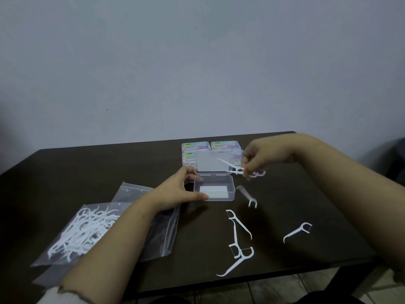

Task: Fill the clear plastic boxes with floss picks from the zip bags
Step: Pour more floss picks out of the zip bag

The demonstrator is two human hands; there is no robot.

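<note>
Clear zip bag (pixel 72 235), loose floss picks (pixel 238 240)

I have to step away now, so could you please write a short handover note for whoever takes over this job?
Left hand steadies the open box by its left side.
Right hand pinches a few picks above the box's right edge.
Box holds only a white card, no picks yet.
Loose picks lie on the table in front and right of the box.
Full bag sits at left.
Four closed boxes at the back look done.
Left: drop held picks in, gather loose ones, close the lid.
</note>
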